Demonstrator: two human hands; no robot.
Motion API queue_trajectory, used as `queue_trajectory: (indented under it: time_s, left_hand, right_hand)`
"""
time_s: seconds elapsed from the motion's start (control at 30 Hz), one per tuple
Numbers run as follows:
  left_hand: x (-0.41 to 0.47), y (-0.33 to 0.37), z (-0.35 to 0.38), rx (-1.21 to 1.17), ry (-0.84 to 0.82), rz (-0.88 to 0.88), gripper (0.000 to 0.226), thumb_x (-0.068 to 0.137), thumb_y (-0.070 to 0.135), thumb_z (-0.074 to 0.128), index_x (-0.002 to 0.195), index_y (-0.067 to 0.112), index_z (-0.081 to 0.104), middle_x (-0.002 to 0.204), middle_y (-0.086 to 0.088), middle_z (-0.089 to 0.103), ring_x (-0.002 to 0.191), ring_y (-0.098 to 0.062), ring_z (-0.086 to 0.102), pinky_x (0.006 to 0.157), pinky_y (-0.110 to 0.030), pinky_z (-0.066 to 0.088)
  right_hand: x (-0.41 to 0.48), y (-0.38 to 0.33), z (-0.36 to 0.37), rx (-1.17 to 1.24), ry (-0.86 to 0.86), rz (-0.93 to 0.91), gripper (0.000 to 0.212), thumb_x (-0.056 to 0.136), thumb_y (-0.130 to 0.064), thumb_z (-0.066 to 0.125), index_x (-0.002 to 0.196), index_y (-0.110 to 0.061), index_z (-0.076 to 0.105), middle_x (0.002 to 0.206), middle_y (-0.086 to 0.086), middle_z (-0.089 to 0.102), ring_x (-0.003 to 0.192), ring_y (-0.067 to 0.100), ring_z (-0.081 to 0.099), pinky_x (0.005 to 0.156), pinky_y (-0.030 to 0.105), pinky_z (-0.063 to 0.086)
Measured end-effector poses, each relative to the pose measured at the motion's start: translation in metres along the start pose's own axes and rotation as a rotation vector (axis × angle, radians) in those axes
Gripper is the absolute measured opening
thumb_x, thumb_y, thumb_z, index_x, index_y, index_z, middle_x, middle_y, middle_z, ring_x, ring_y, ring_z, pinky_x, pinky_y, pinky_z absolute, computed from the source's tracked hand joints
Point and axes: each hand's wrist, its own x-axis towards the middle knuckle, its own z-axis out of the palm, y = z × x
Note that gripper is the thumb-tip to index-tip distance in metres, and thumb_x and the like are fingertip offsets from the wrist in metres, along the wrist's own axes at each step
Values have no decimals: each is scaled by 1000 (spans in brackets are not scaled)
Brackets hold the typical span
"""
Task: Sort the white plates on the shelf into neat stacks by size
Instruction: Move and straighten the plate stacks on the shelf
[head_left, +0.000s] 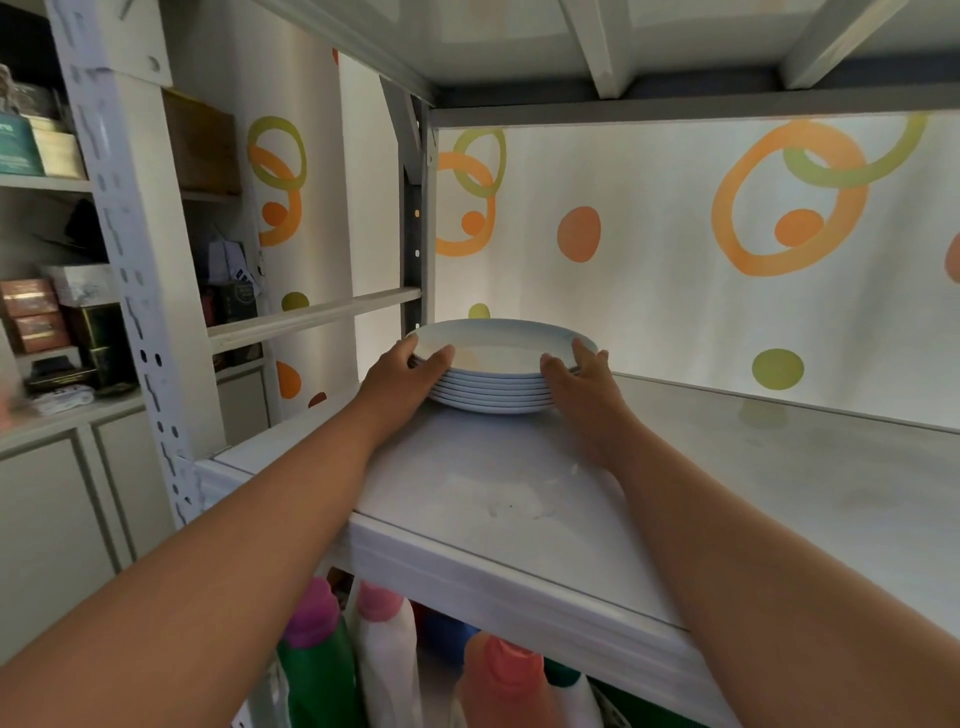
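Observation:
A stack of several white plates (498, 364) stands on the pale shelf board (727, 478), near its back left corner. My left hand (410, 379) grips the stack's left side, thumb over the top plate's rim. On the opposite side my right hand (582, 384) holds the stack, fingers curled over the top rim. All plates in the stack look the same size.
A grey metal upright (413, 218) rises just behind the stack. A curtain with orange and green circles (727, 234) backs the shelf. Detergent bottles (498, 675) stand on the level below. Cupboards with boxes (47, 322) are at the left.

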Motion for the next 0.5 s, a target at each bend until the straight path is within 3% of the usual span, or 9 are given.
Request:
queue_trajectory:
  time_s: [0.1, 0.2, 0.3, 0.37, 0.43, 0.5]
  left_hand:
    - [-3, 2, 0, -7, -22, 25, 74, 90, 52, 43, 146, 10, 19, 154, -9, 25, 139, -25, 28, 111, -33, 23]
    - [-4, 2, -1, -10, 19, 30, 65, 90, 47, 46, 143, 11, 30, 151, -10, 32, 136, -25, 33, 109, -33, 26]
    - [-4, 1, -1, -44, 39, 16, 49, 90, 42, 50, 129, 13, 46, 130, -9, 50, 120, -23, 47, 96, -30, 37]
    - [-4, 0, 0, -72, 31, 0, 42, 90, 42, 49, 121, 14, 48, 118, -4, 51, 114, -23, 49, 89, -29, 37]
    - [-4, 2, 1, -76, 31, -5, 43, 91, 43, 45, 124, 14, 45, 123, -5, 49, 118, -24, 47, 90, -29, 36]
    - [-3, 4, 1, -66, 47, -10, 50, 94, 43, 38, 135, 16, 35, 142, -8, 39, 129, -25, 39, 98, -33, 31]
  right_hand:
    - [0, 0, 1, -35, 27, -4, 63, 99, -40, 38, 152, -15, 17, 162, 11, -4, 148, 24, 14, 117, 29, 15]
    - [0, -1, 0, -39, 74, 8, 58, 98, -34, 41, 150, -13, 25, 162, 10, 7, 147, 24, 20, 115, 29, 20]
    - [-1, -2, -2, -49, 118, 47, 52, 92, -29, 44, 142, -14, 43, 154, 9, 34, 135, 24, 40, 109, 31, 31]
    - [-2, -4, -1, -6, 136, 37, 42, 89, -31, 44, 125, -12, 57, 134, 10, 53, 112, 23, 53, 93, 30, 38]
    - [-3, -6, 0, 24, 144, 8, 40, 86, -34, 42, 111, -9, 60, 125, 8, 52, 96, 20, 51, 82, 25, 34]
    - [-3, -6, 0, 21, 147, -4, 47, 92, -32, 41, 132, -10, 51, 151, 6, 31, 117, 22, 49, 91, 25, 33]
